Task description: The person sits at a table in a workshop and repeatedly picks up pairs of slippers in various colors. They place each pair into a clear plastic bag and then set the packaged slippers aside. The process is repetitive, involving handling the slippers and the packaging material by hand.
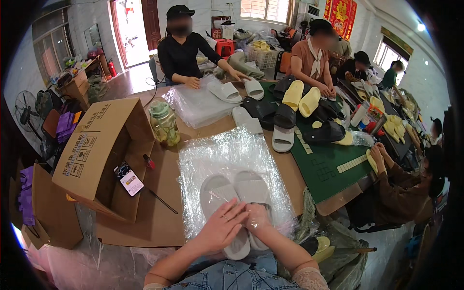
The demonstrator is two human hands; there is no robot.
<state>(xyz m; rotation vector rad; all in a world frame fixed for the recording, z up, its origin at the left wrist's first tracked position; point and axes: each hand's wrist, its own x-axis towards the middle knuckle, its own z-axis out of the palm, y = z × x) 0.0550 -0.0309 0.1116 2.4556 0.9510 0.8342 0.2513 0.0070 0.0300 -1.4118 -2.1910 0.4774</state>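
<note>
A pair of light grey slide slippers lies toes away from me, their front parts under shiny clear plastic. Fingers stretched out and close together, my left hand rests across the left slipper, its fingertips meeting my right hand. My right hand is closed at the strap of the right slipper; its fingertips are partly hidden, and what they hold cannot be made out. Beneath the pair spreads a stack of clear plastic bags on the brown cardboard table cover.
Left stand an open cardboard box, a phone, a black stick and a glass jar. Grey, black and yellow slippers crowd the green mat at right. A person in black handles grey slippers opposite; others sit right.
</note>
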